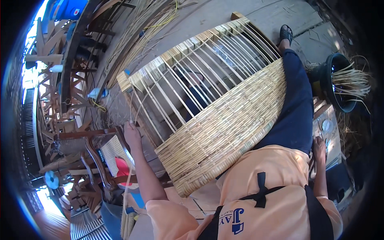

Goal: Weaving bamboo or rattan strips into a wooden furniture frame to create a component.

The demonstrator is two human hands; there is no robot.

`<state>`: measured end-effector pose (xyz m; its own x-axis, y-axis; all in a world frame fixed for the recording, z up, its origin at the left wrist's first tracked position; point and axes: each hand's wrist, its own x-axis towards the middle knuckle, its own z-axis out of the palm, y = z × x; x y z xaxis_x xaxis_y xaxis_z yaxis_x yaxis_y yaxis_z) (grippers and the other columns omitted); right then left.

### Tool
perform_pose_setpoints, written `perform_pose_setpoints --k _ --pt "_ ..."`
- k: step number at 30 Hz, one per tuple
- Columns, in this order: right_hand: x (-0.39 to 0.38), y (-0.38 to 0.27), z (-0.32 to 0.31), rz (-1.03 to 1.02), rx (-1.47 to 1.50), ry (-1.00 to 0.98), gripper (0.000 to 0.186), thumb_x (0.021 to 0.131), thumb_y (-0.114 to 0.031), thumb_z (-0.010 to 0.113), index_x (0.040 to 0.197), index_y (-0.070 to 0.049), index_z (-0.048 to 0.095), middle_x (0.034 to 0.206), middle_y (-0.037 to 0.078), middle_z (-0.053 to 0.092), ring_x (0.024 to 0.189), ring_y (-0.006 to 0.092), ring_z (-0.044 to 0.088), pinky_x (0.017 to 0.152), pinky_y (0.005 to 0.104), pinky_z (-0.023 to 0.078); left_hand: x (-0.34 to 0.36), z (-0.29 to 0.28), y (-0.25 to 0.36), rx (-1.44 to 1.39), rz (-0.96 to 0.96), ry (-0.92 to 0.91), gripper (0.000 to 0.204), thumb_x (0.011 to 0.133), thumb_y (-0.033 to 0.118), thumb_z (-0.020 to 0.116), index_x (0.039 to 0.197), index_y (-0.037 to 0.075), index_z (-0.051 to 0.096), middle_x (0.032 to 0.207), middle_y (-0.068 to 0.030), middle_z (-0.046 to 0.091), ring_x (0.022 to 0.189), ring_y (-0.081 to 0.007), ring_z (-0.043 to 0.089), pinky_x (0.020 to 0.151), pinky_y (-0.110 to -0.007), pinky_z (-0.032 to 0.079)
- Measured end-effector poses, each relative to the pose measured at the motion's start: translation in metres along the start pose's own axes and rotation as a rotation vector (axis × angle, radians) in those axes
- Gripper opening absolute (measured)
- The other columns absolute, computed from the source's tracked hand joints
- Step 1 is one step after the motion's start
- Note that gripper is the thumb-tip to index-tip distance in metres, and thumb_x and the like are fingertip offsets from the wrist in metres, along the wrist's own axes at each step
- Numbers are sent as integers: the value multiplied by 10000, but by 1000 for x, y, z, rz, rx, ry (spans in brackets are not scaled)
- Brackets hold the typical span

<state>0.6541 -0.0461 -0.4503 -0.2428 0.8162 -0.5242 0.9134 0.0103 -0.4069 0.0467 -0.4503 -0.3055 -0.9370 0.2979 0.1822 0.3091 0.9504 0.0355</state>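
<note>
A wooden frame (142,120) leans across my lap, its near half covered by a tight panel of woven cane (224,126). Over the far half, bare strands run lengthwise with gaps between them to a wrapped far rail (188,46). My left hand (131,133) is closed in a pinch beside the frame's left side, on a thin cane strand (127,188) whose tail hangs below the forearm. Low at my right side, my right hand (319,149) is closed by a wooden bench; a dark thin thing shows by its fingers, too small to name.
A dark bucket (335,96) on the right holds a bundle of pale strands (352,82). Long loose cane (128,48) lies on the floor at far left. Curved wooden chair parts (98,160) stand left of my arm. My sandalled foot (285,36) is beyond the frame's right corner.
</note>
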Motion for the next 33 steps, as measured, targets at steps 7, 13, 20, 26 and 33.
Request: perform_pose_setpoints --k 7,13,20,26,33 --pt "11 32 13 -54 -97 26 316 923 -245 446 895 30 600 769 251 594 719 382 583 648 403 441 23 59 -128 -355 -243 280 322 961 284 399 844 2 500 572 -101 490 456 -263 483 433 -428 393" --pt "20 52 9 -302 -261 14 263 889 -199 476 899 21 620 818 248 611 771 389 595 671 416 457 -1 89 -130 -1166 -1211 137 195 920 166 350 750 98 418 529 -7 359 377 -113 315 345 -287 240" --pt "22 -76 -53 -298 -217 317 289 886 -103 524 1151 11 542 999 188 625 953 298 606 816 347 463 -19 105 -206 -768 -880 41 269 919 242 412 786 43 533 625 -97 566 494 -224 539 438 -356 448" --pt "13 -282 -22 -675 335 1 212 896 -109 557 1068 13 581 939 106 618 862 149 571 802 258 437 22 -6 -137 -1005 -573 205 336 972 293 395 750 68 510 639 -69 583 468 -143 543 407 -264 419" --pt "-64 -408 90 -991 0 -788 274 917 -233 545 1131 -66 577 1078 153 629 1000 283 609 898 361 483 64 -84 -141 -945 -697 -204 241 977 277 405 876 94 523 611 -1 537 418 -96 477 361 -238 368"
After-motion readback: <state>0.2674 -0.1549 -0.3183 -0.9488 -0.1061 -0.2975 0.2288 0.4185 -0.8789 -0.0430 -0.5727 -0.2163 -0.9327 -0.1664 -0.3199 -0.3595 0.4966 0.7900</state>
